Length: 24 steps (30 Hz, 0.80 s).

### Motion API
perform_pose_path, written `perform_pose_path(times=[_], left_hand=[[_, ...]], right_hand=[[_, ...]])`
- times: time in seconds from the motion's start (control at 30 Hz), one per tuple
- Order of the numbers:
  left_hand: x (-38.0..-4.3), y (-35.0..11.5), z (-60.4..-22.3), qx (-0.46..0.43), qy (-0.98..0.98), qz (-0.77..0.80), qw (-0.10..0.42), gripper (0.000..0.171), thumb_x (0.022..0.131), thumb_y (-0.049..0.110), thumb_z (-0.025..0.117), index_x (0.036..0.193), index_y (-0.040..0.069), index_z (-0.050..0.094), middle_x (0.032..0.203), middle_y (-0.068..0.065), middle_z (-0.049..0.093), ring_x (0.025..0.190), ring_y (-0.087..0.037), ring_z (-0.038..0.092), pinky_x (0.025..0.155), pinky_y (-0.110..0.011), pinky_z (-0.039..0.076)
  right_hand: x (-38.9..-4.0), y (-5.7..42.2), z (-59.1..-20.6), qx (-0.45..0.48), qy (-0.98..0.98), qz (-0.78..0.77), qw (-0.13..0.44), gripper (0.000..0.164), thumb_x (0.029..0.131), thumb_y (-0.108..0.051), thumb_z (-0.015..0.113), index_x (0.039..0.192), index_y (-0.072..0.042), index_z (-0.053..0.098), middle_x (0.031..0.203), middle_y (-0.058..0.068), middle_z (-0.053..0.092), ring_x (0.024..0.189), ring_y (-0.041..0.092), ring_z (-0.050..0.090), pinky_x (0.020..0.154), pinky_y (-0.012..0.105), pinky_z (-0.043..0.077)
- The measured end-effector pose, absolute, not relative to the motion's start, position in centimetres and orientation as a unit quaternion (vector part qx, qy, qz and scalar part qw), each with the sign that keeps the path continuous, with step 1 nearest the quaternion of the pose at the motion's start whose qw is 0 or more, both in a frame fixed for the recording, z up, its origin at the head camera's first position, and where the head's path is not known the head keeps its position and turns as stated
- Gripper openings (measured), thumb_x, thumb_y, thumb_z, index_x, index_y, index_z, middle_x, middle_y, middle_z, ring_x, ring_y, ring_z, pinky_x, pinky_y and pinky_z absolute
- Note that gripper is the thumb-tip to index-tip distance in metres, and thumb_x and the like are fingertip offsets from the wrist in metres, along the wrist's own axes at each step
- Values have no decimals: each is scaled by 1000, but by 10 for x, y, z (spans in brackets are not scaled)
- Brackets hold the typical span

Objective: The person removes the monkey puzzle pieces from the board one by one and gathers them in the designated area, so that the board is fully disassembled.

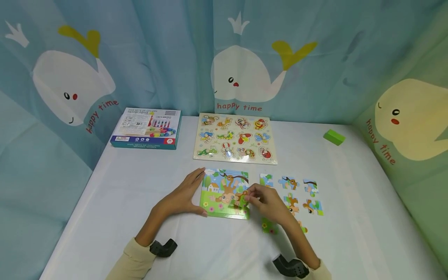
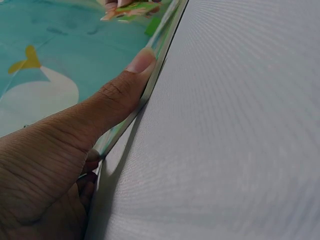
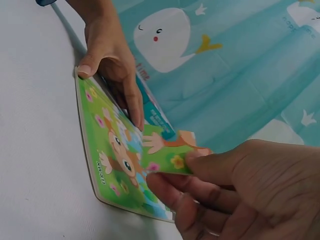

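A square puzzle board with a monkey picture lies on the white table. My left hand holds its left side, thumb near the front corner and fingers near the back corner. In the left wrist view, the left thumb lies against the board's edge. My right hand pinches a puzzle piece between thumb and finger, tilted over the board's right part. That piece shows a small hand and flowers on green. Loose puzzle pieces lie to the right of the board, some partly hidden by my right hand and forearm.
Behind the board lies a wooden insect peg puzzle. A boxed set sits at the back left, and a green block at the back right. A whale-print curtain closes off the table's back and sides.
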<state>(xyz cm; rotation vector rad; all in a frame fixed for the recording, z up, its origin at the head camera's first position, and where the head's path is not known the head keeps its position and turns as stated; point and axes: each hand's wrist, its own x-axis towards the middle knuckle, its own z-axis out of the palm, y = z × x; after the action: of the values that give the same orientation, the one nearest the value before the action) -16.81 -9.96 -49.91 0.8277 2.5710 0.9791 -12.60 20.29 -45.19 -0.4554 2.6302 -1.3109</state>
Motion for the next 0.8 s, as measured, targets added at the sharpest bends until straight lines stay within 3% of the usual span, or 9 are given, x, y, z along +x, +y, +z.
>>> perform_pose_path(times=[0.13,0.33,0.5,0.63,0.8], left_hand=[[-168,-99,-500,284,888,335,132,131,61,57,87,156,2,14,165,-9,4,152,-30,7,119,-48,23],[-167,-99,-501,283,890,334,129,131,61,58,87,156,2,14,165,-9,4,152,-30,7,119,-48,23],[-167,-99,-501,280,888,339,131,132,61,58,87,156,2,14,165,-8,4,152,-30,6,119,-49,23],[-167,-100,-502,277,889,340,133,133,60,58,87,156,3,14,165,-8,4,152,-30,6,118,-49,24],[-168,-99,-502,277,888,341,134,133,60,59,87,156,3,14,165,-7,4,152,-30,6,118,-49,24]], right_hand=[[-125,208,-451,-106,850,-508,92,13,97,-13,60,103,-2,61,89,12,65,74,26,68,55,28,51],[-121,222,-444,-44,829,-551,83,30,101,-21,55,121,1,58,94,19,59,65,31,68,49,33,51],[-114,240,-437,-7,835,-544,80,32,101,-20,55,127,-2,57,100,19,58,63,24,68,49,31,48],[-104,256,-434,4,851,-522,60,30,100,-17,56,126,-2,59,103,18,56,53,15,55,48,31,47],[-90,279,-430,35,848,-529,29,32,98,-19,60,123,0,59,97,8,58,61,20,69,47,28,45]])
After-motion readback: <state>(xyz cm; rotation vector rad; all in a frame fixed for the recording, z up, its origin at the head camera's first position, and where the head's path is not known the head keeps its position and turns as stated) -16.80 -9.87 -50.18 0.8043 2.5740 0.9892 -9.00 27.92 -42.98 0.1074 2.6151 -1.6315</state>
